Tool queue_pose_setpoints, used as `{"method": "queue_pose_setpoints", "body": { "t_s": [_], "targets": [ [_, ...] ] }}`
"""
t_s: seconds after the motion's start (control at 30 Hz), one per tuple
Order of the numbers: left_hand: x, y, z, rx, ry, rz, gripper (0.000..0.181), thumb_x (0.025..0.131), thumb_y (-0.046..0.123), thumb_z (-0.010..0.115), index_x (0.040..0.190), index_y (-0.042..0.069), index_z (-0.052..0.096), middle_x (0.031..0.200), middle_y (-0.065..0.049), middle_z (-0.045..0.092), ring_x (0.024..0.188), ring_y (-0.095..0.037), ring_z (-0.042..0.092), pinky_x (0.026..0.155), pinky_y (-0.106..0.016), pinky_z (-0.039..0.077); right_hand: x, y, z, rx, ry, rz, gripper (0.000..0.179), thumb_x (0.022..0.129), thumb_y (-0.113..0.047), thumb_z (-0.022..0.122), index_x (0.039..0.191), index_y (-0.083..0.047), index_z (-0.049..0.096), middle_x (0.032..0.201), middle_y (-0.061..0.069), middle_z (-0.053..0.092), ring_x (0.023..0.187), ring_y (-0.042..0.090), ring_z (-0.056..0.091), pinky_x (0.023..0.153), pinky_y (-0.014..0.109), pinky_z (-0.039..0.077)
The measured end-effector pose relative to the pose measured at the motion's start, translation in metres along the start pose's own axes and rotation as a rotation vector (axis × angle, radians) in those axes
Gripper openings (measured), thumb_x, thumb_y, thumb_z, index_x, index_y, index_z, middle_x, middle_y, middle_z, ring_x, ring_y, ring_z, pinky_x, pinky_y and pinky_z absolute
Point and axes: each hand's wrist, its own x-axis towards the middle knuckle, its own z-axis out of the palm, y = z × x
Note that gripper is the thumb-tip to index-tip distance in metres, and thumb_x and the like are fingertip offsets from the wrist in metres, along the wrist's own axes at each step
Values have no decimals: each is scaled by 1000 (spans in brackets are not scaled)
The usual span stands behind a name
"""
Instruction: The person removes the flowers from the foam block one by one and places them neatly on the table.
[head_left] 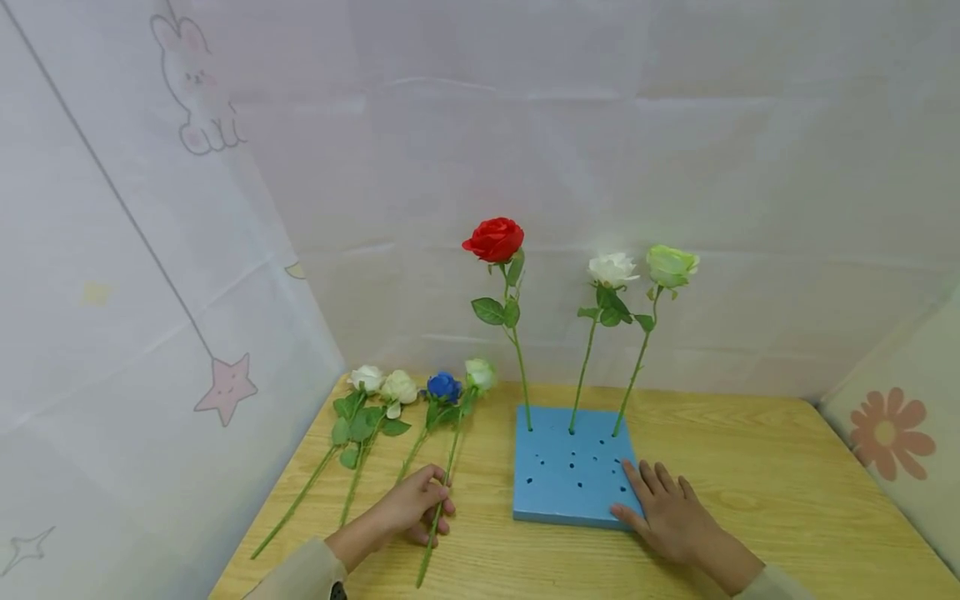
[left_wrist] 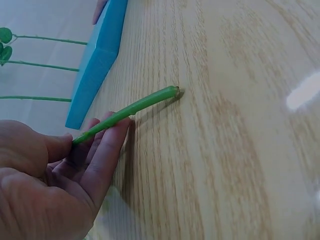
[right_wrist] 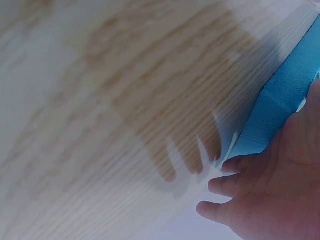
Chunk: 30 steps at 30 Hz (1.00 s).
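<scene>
While its bloom lies left of centre in the head view, the pale green rose [head_left: 480,375] slants down toward the lower middle of the frame, its stem pinched by the left hand [head_left: 416,507]. That hand's thumb and fingers close on the thin stem near its lower end; the left wrist view shows the cut tip jutting past the fingers to the middle of the frame, above the tabletop [head_left: 765,467]. Just beside it in the head view lies a blue rose [head_left: 444,388], and further left a cream rose [head_left: 400,387] and a white rose [head_left: 366,378], their leaves crowded together and their stems running toward the lower left. Right of centre sits a flat blue block [head_left: 555,502] dotted with holes. On its right edge rests the right hand [head_left: 675,518], palm down, fingers extended and gripping nothing. Three flowers stand in holes along the block's upper edge: a red rose [head_left: 495,240] leaning left, a second white rose [head_left: 612,269] leaning right, and a light green rose [head_left: 672,265] leaning right beside it. Behind everything hangs a pale backdrop [head_left: 420,167], printed with a rabbit [head_left: 197,87] at upper left, a pink star [head_left: 227,388] at left and a reddish flower print [head_left: 892,434] at right.
</scene>
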Motion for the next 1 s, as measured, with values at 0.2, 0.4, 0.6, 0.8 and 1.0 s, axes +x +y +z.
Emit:
{"method": "queue_pose_setpoints", "body": {
  "t_s": [0.2, 0.4, 0.6, 0.8, 1.0],
  "targets": [
    [2, -3, -2, 11, -8, -23, 30, 111, 22, 42, 129, -2, 40, 108, -19, 64, 74, -22, 68, 55, -34, 57, 0, 0, 0, 11, -12, 8, 83, 102, -64, 42, 160, -7, 27, 160, 31, 28, 145, 57, 23, 107, 80, 17],
    [3, -4, -1, 26, -10, -45, 29, 110, 21, 46, 127, -3, 45, 108, -18, 65, 73, -21, 70, 55, -33, 58, 1, 4, 3, 16, -13, 18, 84, 102, -66, 41, 161, -9, 26, 160, 29, 28, 146, 56, 22, 108, 80, 15],
    [2, -3, -1, 43, -25, -48, 27, 109, 17, 47, 125, -6, 44, 103, -18, 65, 72, -21, 71, 56, -32, 59, 1, 4, 4, 20, -22, 23, 85, 101, -66, 40, 161, -9, 25, 161, 29, 27, 147, 56, 20, 108, 80, 14],
    [-1, 2, 1, 54, -34, -56, 24, 109, 14, 49, 122, -6, 44, 97, -17, 63, 70, -20, 68, 56, -31, 58, 0, 2, 3, 33, -18, 27, 85, 101, -66, 42, 161, -8, 25, 161, 30, 27, 146, 56, 20, 108, 80, 13],
    [-3, 9, 2, 102, -36, -63, 19, 108, 14, 50, 115, -4, 47, 96, -16, 62, 72, -19, 62, 57, -28, 50, 0, 3, 4, 33, -10, 31, 85, 101, -67, 41, 161, -8, 27, 160, 31, 27, 146, 57, 21, 108, 80, 14]
  ]
}}
